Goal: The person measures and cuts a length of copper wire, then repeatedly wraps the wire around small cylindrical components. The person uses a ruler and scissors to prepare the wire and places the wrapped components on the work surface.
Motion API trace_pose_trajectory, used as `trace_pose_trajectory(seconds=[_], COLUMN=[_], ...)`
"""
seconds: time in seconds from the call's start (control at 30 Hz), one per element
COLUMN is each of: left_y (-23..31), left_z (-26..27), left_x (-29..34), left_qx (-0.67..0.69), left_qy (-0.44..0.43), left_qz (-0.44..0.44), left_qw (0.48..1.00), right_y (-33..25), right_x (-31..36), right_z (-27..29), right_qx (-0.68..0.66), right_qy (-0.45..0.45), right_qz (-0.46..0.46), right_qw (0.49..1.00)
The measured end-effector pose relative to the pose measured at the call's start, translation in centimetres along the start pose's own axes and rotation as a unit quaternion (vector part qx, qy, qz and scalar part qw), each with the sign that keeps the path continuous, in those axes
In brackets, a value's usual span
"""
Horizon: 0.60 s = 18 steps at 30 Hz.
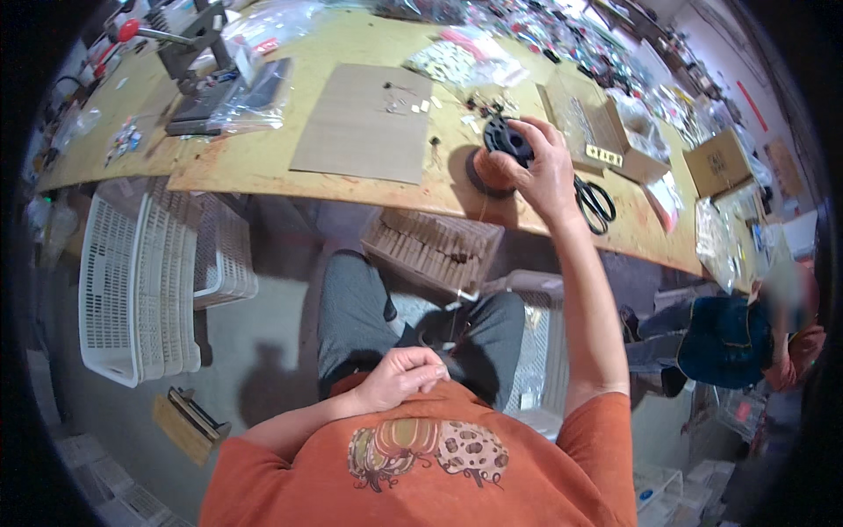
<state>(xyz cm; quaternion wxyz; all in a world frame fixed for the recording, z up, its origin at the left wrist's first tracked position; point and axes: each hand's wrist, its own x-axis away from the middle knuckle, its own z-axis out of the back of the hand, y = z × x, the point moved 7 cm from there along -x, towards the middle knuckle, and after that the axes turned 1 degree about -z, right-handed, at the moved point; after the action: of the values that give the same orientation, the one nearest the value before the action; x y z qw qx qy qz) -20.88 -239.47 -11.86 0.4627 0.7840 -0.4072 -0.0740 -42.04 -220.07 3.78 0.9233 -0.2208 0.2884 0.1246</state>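
My right hand grips a black spool wound with copper-orange strand, near the table's front edge. Its black flange is tilted up toward my thumb and fingers. My left hand rests in front of my shirt, above my lap, with the fingers curled together; whatever they may hold is too small to make out. Beside my right wrist lie black-handled scissors. Left of the spool a flat sheet of brown cardboard carries a few small dark parts with thin strands.
A hand press with a red knob stands at the left on the table. An open box and heaps of bagged small parts fill the right and back. Below are a crate of light blocks and white baskets. Another person sits at the right.
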Motion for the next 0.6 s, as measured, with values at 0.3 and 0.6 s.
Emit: trace_pose_trajectory(seconds=[0.3,0.6], left_y=[-0.7,-2.4], left_z=[0.6,1.7], left_x=[0.2,1.0], left_qx=[0.014,0.048], left_qy=[-0.010,0.045], left_qz=[0.029,0.031], left_qw=[0.999,0.997], right_y=[-2.6,-8.5], right_x=[20.6,22.3], right_z=[-4.0,-6.5], right_qx=[-0.478,-0.675], right_qy=[-0.243,-0.314], right_qz=[-0.433,-0.437], right_qw=[0.724,0.505])
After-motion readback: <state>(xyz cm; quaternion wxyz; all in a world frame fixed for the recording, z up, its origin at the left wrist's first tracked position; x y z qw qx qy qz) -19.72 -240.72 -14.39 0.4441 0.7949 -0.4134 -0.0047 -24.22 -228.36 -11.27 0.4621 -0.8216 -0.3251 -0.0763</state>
